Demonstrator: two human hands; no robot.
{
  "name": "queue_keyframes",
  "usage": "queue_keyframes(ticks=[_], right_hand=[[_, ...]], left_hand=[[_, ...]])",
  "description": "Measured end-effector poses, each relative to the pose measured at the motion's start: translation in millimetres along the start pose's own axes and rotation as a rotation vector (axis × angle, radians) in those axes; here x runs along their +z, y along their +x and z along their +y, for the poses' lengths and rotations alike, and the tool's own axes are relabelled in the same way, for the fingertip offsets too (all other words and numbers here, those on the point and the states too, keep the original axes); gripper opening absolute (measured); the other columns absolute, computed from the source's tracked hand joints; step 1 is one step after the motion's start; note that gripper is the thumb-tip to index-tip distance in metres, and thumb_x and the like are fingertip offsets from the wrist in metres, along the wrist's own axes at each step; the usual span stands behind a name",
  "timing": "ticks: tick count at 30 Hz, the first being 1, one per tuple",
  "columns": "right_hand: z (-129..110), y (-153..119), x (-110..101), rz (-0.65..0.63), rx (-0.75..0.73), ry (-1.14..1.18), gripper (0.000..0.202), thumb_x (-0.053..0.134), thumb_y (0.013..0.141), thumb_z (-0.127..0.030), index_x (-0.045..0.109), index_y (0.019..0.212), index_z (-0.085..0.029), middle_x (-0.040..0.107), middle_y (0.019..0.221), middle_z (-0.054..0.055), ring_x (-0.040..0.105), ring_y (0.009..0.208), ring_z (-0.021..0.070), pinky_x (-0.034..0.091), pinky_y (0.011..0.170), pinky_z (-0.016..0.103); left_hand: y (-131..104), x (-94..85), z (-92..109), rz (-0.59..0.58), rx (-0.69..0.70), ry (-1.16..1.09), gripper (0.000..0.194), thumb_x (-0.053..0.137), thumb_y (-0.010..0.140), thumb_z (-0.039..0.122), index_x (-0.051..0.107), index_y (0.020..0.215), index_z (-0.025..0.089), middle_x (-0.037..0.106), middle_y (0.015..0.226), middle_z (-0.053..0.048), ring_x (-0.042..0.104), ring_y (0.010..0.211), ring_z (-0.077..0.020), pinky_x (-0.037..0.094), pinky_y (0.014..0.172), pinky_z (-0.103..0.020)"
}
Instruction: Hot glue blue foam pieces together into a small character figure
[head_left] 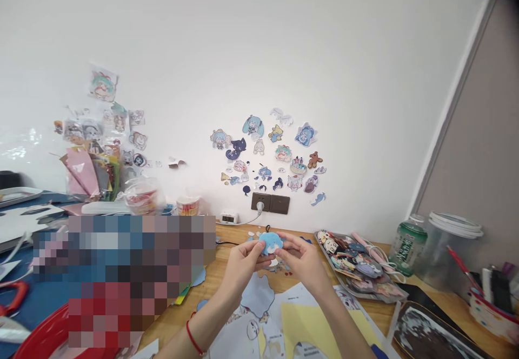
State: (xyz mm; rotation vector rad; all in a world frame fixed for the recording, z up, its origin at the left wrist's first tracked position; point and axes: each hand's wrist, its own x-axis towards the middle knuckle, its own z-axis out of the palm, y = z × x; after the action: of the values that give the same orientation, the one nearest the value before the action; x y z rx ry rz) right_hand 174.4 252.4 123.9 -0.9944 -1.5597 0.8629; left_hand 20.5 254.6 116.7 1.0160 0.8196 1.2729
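Between my two hands is a small blue and white felt figure [271, 244] with a dark loop at its top. My left hand [248, 256] pinches its left edge, thumb in front. From the other side, my right hand [299, 253] grips the right and lower edge. Small cut pieces lie on the wooden table just behind and below the figure. Under my forearms are a light blue felt sheet [258, 296] with a cut outline, printed white papers, and a yellow sheet [304, 324].
A tray of felt figures [360, 267] stands at the right, near a green bottle [409, 245], a clear bucket [450, 251] and a pen cup [492, 310]. A red basin [42, 332] sits front left beside a pixelated area. A plugged socket [270, 203] is on the wall.
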Motion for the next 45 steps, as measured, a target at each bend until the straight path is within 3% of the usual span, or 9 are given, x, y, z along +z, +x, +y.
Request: queue_keyframes(ticks=[8,12,19,24,33,39,45], right_hand=[[2,1,0,0.000,-0.013,-0.017,0.036,0.064,0.074,-0.029,0.062,0.107,-0.016,0.071,0.088,0.008,0.065,0.084,0.0227,0.050,0.080,0.036],[-7,-3,1,0.001,-0.002,-0.030,0.037,0.064,0.073,-0.030,0.062,0.107,-0.018,0.070,0.089,0.007,0.065,0.081,0.0230,0.053,0.072,0.034],[-8,-2,5,0.074,0.025,0.034,0.035,0.064,0.072,-0.039,0.068,0.098,-0.016,0.070,0.091,0.009,0.064,0.079,0.0212,0.051,0.073,0.031],[0,2,6,0.093,0.074,0.080,0.040,0.067,0.069,-0.043,0.067,0.095,-0.012,0.072,0.080,0.010,0.063,0.061,0.0184,0.052,0.062,0.032],[2,0,7,0.080,0.050,0.098,0.034,0.066,0.071,-0.040,0.066,0.091,-0.014,0.071,0.075,0.007,0.062,0.060,0.0164,0.050,0.061,0.028],[-4,-2,3,-0.016,0.014,0.082,0.028,0.065,0.074,-0.036,0.070,0.093,-0.016,0.072,0.085,0.007,0.064,0.071,0.0186,0.051,0.069,0.030],[-1,-1,1,-0.026,0.010,0.054,0.023,0.066,0.073,-0.033,0.070,0.089,-0.016,0.071,0.086,0.008,0.064,0.077,0.0206,0.050,0.073,0.032]], left_hand=[[-2,-0.2,1,-0.011,0.004,-0.002,0.030,0.068,0.070,0.038,0.069,0.083,0.010,0.073,0.076,-0.008,0.069,0.075,-0.0207,0.055,0.071,-0.025],[-2,-0.3,3,0.010,0.000,-0.008,0.033,0.071,0.066,0.039,0.069,0.082,0.010,0.072,0.074,-0.008,0.069,0.072,-0.0205,0.055,0.069,-0.025],[-2,-2.6,0,0.038,0.029,-0.027,0.037,0.073,0.061,0.042,0.071,0.078,0.009,0.070,0.072,-0.007,0.065,0.069,-0.0162,0.055,0.071,-0.025],[-2,-1.7,0,0.013,0.017,-0.028,0.038,0.074,0.059,0.043,0.071,0.074,0.008,0.069,0.068,-0.007,0.064,0.066,-0.0153,0.055,0.069,-0.025],[1,-4.8,-1,-0.020,-0.036,-0.072,0.041,0.077,0.057,0.041,0.072,0.081,0.009,0.071,0.074,-0.008,0.065,0.066,-0.0149,0.055,0.068,-0.023],[2,-6.8,5,0.018,-0.072,-0.131,0.030,0.074,0.065,0.030,0.071,0.084,0.008,0.072,0.082,-0.011,0.065,0.066,-0.0147,0.056,0.067,-0.023],[0,-5.5,6,0.031,-0.106,-0.176,0.016,0.062,0.078,0.020,0.070,0.083,0.008,0.072,0.081,-0.011,0.065,0.064,-0.0118,0.056,0.066,-0.020]])
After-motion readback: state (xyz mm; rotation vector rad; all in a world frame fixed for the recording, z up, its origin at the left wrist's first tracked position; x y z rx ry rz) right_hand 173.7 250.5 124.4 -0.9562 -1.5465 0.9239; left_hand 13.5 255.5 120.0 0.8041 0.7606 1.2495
